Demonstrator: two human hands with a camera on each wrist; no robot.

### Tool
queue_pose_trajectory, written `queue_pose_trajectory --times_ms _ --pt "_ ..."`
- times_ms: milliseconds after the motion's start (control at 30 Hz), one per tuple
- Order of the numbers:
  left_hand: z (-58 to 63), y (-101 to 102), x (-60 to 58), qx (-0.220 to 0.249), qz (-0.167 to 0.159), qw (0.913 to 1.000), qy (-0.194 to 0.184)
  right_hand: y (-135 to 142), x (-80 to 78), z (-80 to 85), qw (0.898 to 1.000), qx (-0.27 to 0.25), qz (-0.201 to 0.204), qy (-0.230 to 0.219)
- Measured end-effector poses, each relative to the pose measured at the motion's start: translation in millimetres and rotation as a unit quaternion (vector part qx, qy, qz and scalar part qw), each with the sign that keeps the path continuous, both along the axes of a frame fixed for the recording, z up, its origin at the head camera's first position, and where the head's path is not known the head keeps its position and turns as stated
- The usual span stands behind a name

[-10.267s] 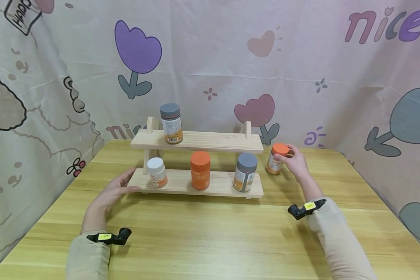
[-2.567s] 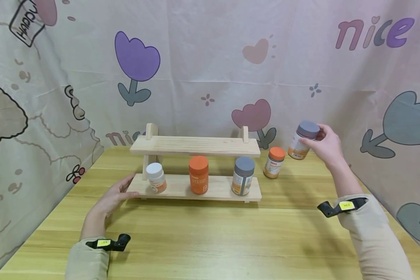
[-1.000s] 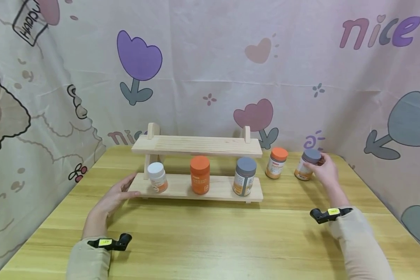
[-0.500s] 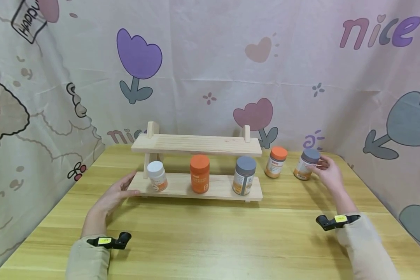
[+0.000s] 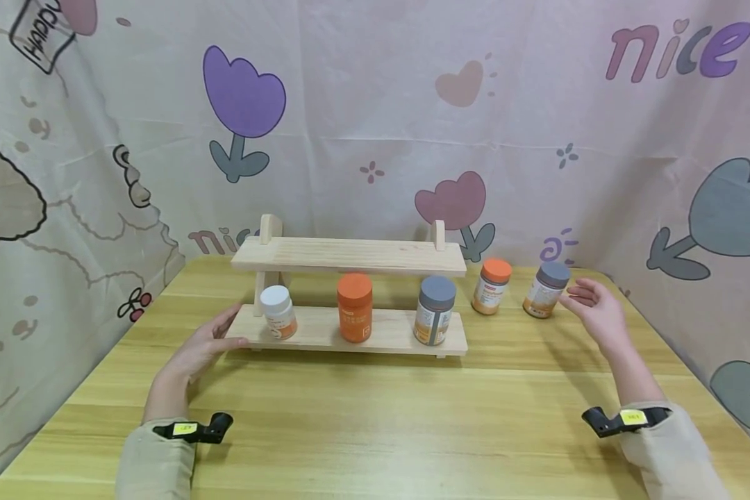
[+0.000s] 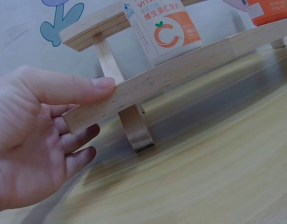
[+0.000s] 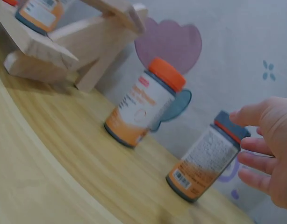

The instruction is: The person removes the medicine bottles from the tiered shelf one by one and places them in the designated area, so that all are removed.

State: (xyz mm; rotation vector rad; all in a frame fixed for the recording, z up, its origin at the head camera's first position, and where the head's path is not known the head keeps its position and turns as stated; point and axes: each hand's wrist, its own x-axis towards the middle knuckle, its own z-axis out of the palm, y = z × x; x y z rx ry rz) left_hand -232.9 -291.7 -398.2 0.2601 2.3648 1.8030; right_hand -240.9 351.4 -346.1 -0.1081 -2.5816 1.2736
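Note:
My left hand point(image 5: 203, 347) holds the left end of a two-tier wooden shelf point(image 5: 350, 254). In the left wrist view the thumb lies along the lower board's front edge point(image 6: 148, 84), with the other fingers behind and below its end. My right hand point(image 5: 596, 316) is just right of a grey-capped supplement jar point(image 5: 544, 292) that stands upright on the table. Its fingers are loosely bent, with nothing between them; in the right wrist view the thumb overlaps the jar's grey cap point(image 7: 227, 126). Left of that jar stands an orange-capped jar point(image 5: 490, 288).
On the lower board stand a white-capped bottle point(image 5: 279, 312), an orange jar point(image 5: 354, 307) and another grey-capped jar point(image 5: 434, 311). The upper board carries nothing. A patterned cloth point(image 5: 362, 90) hangs behind the wooden table point(image 5: 362, 423).
The grey-capped jar from the upper board was carried right and set down beside the orange-capped jar, which was placed earlier. My right hand has since let go and drawn back right. The left hand stayed.

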Motion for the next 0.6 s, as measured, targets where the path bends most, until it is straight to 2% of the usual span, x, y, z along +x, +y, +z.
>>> queue_pose_trajectory --times_ms 300,600 --pt "2.9 0.1 1.6 -0.007 -0.014 0.9998 0.008 -27.2 14.7 19.3 0.998 0.02 0.065 0.002" --pt "1.0 1.2 0.5 -0.007 -0.008 0.9999 0.006 -64.2 18.0 29.1 0.99 -0.02 0.139 0.021"
